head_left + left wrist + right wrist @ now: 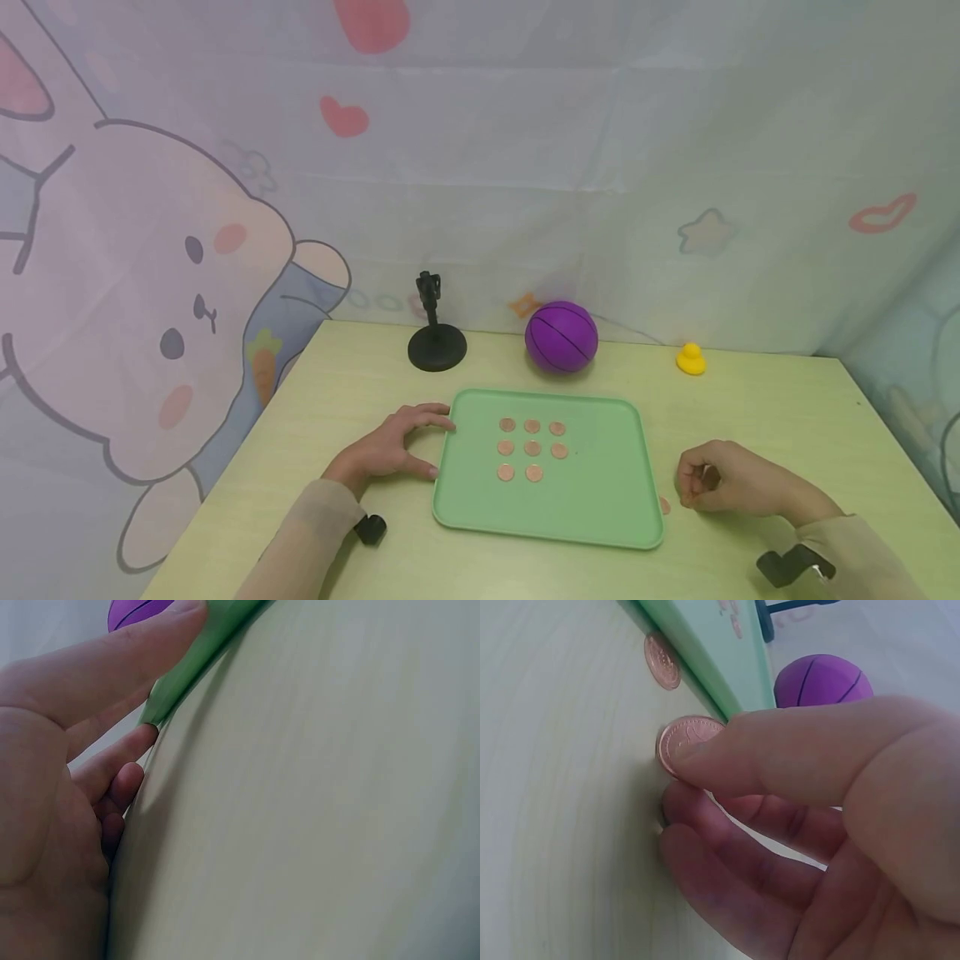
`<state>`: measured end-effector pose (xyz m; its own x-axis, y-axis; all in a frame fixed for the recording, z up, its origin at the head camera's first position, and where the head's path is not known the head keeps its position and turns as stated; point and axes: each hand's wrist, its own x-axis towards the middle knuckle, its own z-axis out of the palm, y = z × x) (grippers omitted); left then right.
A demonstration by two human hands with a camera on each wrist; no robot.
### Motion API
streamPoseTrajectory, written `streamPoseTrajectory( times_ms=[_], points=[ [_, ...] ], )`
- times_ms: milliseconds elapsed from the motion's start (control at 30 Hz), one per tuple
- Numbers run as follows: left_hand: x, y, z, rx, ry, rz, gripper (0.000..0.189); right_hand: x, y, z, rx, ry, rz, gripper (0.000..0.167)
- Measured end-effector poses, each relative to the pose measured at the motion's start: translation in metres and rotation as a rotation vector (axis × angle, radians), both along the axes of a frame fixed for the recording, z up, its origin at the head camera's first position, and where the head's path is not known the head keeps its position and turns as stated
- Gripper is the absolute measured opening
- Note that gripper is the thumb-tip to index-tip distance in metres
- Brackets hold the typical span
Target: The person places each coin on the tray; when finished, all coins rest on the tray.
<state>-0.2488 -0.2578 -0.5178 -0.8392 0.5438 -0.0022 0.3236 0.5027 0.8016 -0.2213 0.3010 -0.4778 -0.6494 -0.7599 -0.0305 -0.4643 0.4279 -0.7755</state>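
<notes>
Several copper coins (532, 448) lie in rows on a green tray (600, 508): two rows of three and a nearer row of two. My right hand (738, 483), to the right of the tray, pinches a copper coin (681, 741) under the thumb, just above the table. Another loose coin (662, 661) lies on the table against the tray's right edge, partly visible in the head view too. My left hand (390, 446) rests at the tray's left edge, fingers spread and thumb apart, touching the rim. In the left wrist view its fingertips (146, 739) meet the green rim.
Behind the tray stand a black round-based stand (437, 347), a purple ball (562, 337) and a yellow rubber duck (691, 360). A patterned cloth (487, 150) hangs along the table's back edge. The pale table (570, 571) extends around the tray.
</notes>
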Motion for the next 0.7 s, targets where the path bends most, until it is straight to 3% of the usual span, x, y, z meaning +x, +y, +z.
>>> streamPoseTrajectory(
  times_ms=[267,500,700],
  points=[
    [0.0001,0.0004,0.0014,-0.008,-0.008,0.004,0.067,0.0013,0.0001,0.0031,-0.027,0.007,0.004,0.013],
    [-0.0004,-0.0005,-0.0015,-0.002,-0.016,0.014,0.066,-0.0008,0.0032,0.0009,-0.030,-0.007,-0.012,0.021],
    [-0.0001,-0.0011,-0.0017,0.004,-0.012,0.011,0.066,-0.0018,0.0033,-0.0016,-0.070,-0.082,-0.035,0.017]
  ],
)
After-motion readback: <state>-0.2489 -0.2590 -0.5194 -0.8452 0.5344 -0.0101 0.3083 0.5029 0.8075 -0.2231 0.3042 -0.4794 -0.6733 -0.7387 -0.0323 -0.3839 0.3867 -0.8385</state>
